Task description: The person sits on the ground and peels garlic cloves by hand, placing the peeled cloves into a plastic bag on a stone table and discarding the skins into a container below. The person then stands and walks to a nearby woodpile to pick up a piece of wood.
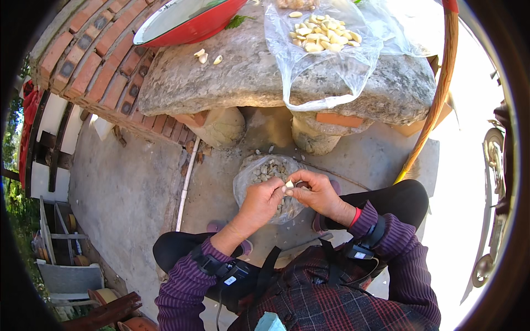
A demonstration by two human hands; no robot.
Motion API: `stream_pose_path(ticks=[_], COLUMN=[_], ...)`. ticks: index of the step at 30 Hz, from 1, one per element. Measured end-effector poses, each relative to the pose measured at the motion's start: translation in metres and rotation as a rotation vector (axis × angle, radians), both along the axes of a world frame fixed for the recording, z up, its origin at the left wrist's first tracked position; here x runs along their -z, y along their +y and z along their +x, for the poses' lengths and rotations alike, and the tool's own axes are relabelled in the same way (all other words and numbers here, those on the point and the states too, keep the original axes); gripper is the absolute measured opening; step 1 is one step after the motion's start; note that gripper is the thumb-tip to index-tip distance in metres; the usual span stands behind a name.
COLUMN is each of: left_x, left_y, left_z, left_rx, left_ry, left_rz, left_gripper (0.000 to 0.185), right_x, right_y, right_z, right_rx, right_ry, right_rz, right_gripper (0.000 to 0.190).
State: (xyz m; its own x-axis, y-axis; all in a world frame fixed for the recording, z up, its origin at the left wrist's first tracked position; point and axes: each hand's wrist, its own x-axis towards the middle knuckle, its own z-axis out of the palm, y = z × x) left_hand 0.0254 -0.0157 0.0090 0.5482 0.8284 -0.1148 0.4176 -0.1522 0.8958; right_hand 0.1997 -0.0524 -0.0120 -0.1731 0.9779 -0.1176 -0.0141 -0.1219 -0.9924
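Note:
Between the fingertips of both hands is a pale garlic clove. My left hand pinches it from the left, and my right hand grips it from the right. Below them on the ground lies a clear plastic bag holding garlic skins and small pieces, partly hidden by my hands. On the stone slab ahead, a heap of peeled garlic cloves rests on a thin plastic bag. A few loose cloves lie on the slab to the left.
A red enamel basin stands at the slab's far left, beside a brick wall. A wooden stick leans at the right. One white pipe runs along the concrete floor. A wheeled cart stands at lower left.

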Motion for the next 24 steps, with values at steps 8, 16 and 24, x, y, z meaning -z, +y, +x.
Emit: stream_pose_path(ticks=[8,16,24], left_x=[0.0,-0.002,0.005], left_y=[0.002,0.003,0.001], left_z=[-0.004,0.0,0.004], left_rx=[0.1,0.034,0.009], left_ry=[0.0,0.012,-0.045], left_rz=[0.118,-0.083,-0.141], left_gripper=[0.01,0.011,0.009], right_x=[0.002,-0.002,0.01], right_y=[0.0,-0.003,-0.006], right_z=[0.002,0.003,0.005], right_rx=[-0.044,-0.041,0.027], right_ry=[0.021,0.025,-0.184], right_rz=[-0.041,-0.044,0.262], right_gripper=[0.016,0.014,0.021])
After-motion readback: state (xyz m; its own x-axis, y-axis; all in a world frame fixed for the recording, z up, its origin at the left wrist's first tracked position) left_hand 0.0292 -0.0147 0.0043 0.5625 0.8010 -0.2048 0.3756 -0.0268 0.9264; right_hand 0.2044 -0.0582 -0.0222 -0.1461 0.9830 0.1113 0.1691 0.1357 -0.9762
